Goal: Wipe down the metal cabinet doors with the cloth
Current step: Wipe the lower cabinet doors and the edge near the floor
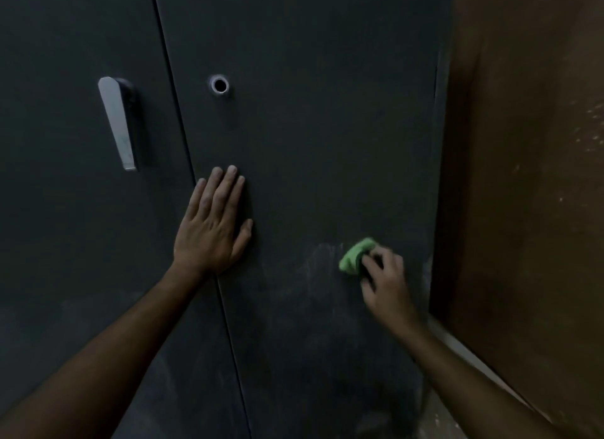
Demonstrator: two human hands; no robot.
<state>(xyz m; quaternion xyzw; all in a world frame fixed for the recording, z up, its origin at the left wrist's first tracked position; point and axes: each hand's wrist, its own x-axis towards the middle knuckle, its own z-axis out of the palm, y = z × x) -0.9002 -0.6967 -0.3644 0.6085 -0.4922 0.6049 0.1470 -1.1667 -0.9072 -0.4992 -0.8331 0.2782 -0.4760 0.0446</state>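
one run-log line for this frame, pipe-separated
step: wiping right cabinet door | right hand: holds green cloth on door | left hand: flat across door seam | smudges beside cloth

Dim light all over. Right of my fingers a brown wall (529, 177) with pale flecks up high. Below them, a pale skirting strip (474, 360) along its base, then a patch of light speckled floor (438, 419).
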